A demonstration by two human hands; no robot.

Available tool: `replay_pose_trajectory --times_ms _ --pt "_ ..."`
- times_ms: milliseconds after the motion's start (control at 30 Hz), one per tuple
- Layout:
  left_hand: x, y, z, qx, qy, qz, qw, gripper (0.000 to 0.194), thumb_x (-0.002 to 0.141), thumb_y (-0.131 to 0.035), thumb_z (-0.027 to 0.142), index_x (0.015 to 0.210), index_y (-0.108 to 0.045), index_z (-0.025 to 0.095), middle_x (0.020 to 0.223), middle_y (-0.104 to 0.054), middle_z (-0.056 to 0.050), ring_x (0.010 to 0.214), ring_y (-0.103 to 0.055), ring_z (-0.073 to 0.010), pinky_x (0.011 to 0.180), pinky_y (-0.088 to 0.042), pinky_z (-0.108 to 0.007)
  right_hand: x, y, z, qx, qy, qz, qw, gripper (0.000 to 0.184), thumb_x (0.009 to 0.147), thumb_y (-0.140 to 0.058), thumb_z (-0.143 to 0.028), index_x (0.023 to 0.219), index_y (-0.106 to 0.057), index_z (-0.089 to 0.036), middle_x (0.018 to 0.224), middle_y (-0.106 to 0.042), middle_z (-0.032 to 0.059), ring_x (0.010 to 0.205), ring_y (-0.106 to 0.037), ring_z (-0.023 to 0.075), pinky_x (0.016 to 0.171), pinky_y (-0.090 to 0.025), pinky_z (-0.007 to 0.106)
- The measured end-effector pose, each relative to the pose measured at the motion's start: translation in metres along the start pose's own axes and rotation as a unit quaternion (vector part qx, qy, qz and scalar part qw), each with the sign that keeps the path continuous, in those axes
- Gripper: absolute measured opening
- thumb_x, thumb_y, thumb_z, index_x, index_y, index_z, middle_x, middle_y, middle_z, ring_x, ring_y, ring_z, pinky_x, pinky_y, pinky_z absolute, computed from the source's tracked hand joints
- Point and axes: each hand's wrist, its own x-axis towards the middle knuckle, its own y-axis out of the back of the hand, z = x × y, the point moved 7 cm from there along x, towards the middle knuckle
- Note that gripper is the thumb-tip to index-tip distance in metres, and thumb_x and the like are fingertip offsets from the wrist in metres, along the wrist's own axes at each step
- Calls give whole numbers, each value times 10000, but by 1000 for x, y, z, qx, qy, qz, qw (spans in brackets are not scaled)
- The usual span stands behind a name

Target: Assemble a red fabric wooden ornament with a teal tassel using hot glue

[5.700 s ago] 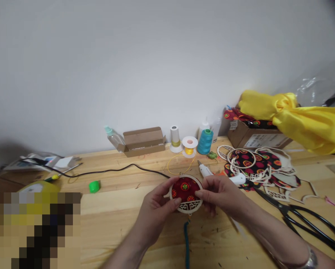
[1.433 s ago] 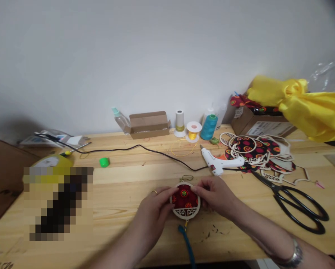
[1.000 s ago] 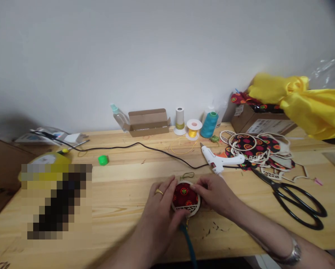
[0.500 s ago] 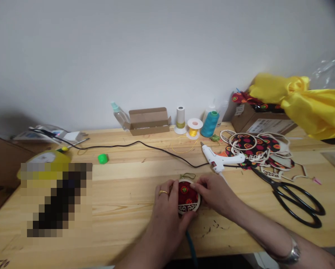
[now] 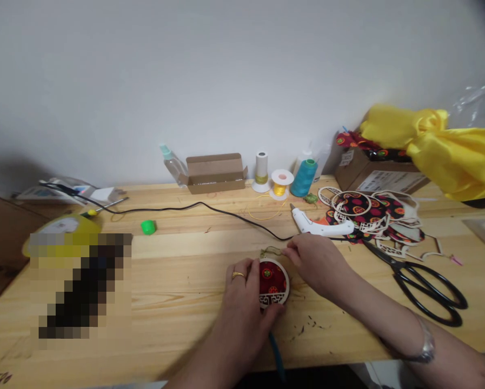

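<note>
A round pendant (image 5: 273,276) of dark red patterned fabric in a pale wooden ring lies on the table, with openwork fretwork along its lower part. My left hand (image 5: 246,294) grips it from the left, fingers on its left side and thumb at the lower edge. A thin olive cord loop (image 5: 271,249) comes off the pendant's top. Pinched at the loop's right end are the fingertips of my right hand (image 5: 307,262). A teal ribbon (image 5: 277,356) hangs below the pendant, partly hidden by my left hand.
Behind my right hand lies a white glue gun (image 5: 319,222) with a black cable. Black scissors (image 5: 424,286) and a pile of fabric and wooden frames (image 5: 359,208) are at right. Thread spools (image 5: 281,183) and a cardboard box (image 5: 216,181) stand along the wall; a green cap (image 5: 148,227) sits left.
My right hand has moved up from the pendant's right edge to the cord loop. My left hand keeps its hold on the pendant.
</note>
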Motion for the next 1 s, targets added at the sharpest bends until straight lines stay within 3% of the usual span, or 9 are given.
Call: replay_pose_trajectory --times_ms 200,333,533,700,867,1000 --pt "0 0 3 1 -3 -2 1000 673 704 -644 304 1310 -425 109 1254 -463 -163 1176 -412 -327 990 -388 -489 15 -9 -4 -5 16 -14 1000 210 815 -510 -226 771 -696 -139 784 -717 133 777 -666 267 640 -431 318" --pt "-2 1 5 2 -2 2 1000 663 715 -623 279 1313 -406 94 1273 -426 -170 1182 -405 -313 995 -389 -484 26 0 -10 11 45 7 999 212 806 -487 -182 783 -695 -145 795 -716 123 777 -659 263 640 -429 319" --pt "-1 -3 0 11 26 -18 999 707 701 -645 313 1329 -394 108 1289 -401 -174 1214 -385 -333 1003 -379 -504 51 13 -31 81 121 43 988 182 769 -521 -147 812 -697 -163 862 -715 90 833 -637 223 713 -440 304" --pt "0 0 2 12 26 -21 999 685 706 -635 296 1324 -403 115 1276 -420 -175 1195 -402 -330 986 -396 -500 65 9 -31 179 121 83 973 278 739 -490 -50 930 -672 -140 868 -712 61 821 -637 158 739 -473 260" --pt "2 2 8 37 23 -19 999 657 709 -611 305 1298 -429 77 1247 -448 -190 1172 -412 -343 979 -394 -511 49 25 -14 249 96 150 952 422 764 -449 -10 1161 -547 -116 1106 -640 112 926 -621 154 805 -490 297" --pt "2 5 13 47 20 -4 999 616 699 -602 266 1260 -460 53 1206 -475 -191 1140 -432 -333 976 -397 -500 13 32 -2 289 110 165 937 267 795 -504 -88 1042 -599 -125 1003 -645 98 844 -614 173 783 -506 343"
